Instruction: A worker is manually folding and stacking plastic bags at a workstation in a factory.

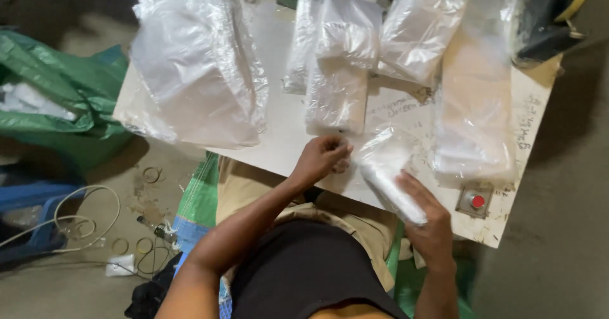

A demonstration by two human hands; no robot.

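Clear plastic is piling up all over the white board (285,135) that is lying across the person's lap. The right hand (433,220) is holding a folded plastic bag (390,179) at the near edge of the board, with the fingers pressed together along the bag's side. The left hand (322,157) is resting just beside the bag, fingers curled in and pinching something small; I cannot tell what it is.

A red button (478,201) is sitting at the board's near right corner. Folded bag stacks (336,65) are lying at the far middle of the board, and a big loose heap of plastic (196,59) is covering its far left part. A green sack (70,90) is lying on the floor, left of the board.

To fold well, I think the right hand should be keeping the bag flat and the edges lined up.
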